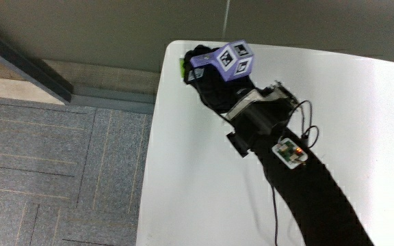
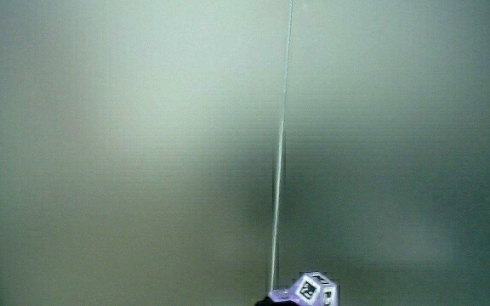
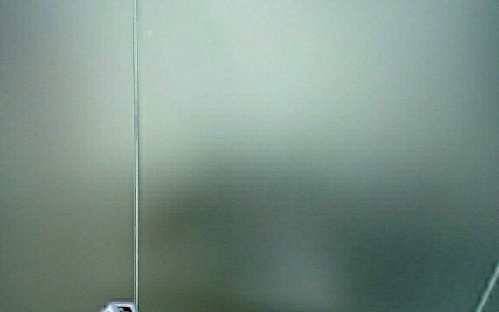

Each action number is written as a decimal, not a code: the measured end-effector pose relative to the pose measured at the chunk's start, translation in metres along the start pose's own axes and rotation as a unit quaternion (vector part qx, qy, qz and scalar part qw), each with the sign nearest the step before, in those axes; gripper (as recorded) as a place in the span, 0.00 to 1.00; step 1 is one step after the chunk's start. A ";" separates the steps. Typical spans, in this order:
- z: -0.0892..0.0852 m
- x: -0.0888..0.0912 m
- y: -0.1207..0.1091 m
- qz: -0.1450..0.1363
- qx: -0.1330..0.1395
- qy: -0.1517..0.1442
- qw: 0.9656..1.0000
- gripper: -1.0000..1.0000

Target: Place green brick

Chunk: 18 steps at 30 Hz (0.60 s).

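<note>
The hand (image 1: pixel 214 82) sits at the desk (image 1: pixel 361 109) corner, fingers wrapped around the green brick (image 1: pixel 182 66), of which only a bright green sliver shows at the fingertips, right at the desk's edge. Looks like the set-down step. The next move likely calls for lowering it flat, clear of the edge, then letting go. Both side views show mostly pale wall, plus the patterned cube (image 2: pixel 315 290).

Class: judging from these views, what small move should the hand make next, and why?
Probably lower and release. The hand is at the table's corner, with the green brick peeking from under its fingers. The side views show mostly pale wall.
</note>
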 end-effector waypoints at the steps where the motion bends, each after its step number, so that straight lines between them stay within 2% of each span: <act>1: -0.008 0.005 0.003 -0.006 -0.012 -0.005 1.000 0.50; 6: -0.020 0.016 0.003 -0.041 -0.031 -0.013 0.999 0.50; 8: -0.019 0.020 0.002 -0.051 -0.021 -0.008 0.998 0.50; 11: -0.013 0.018 -0.001 -0.051 -0.022 -0.005 0.998 0.50; 15: -0.020 0.021 -0.002 -0.050 -0.023 -0.003 0.998 0.50; 18: -0.020 0.021 -0.004 -0.054 -0.024 -0.003 0.998 0.43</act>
